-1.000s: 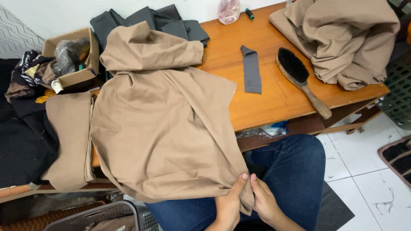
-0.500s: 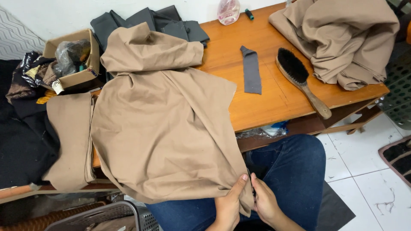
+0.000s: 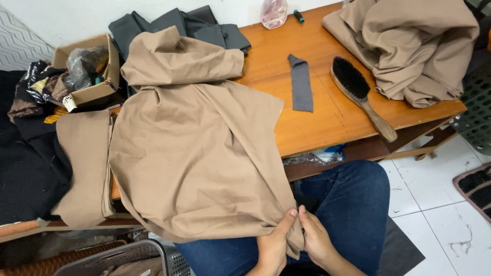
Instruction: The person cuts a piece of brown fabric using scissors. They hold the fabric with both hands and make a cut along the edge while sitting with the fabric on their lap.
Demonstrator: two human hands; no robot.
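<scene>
Presently: tan cloth (image 3: 194, 153), large, draped from the wooden counter (image 3: 327, 122) down over the lap in blue jeans (image 3: 353, 204). Left hand (image 3: 273, 245) and right hand (image 3: 317, 240), side by side, both pinch the cloth's lowest corner with closed fingers. On the counter: grey fabric strip (image 3: 302, 84), just beside it a brush (image 3: 360, 94) with wooden handle, second tan heap (image 3: 414, 46) at the far right, dark grey cloth (image 3: 179, 23) behind. Cardboard box (image 3: 89, 71) at the left.

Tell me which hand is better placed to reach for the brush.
Probably right: the right hand pinches the tan cloth nearer the brush, which lies on the table's right side; the left hand sits farther away.
</scene>
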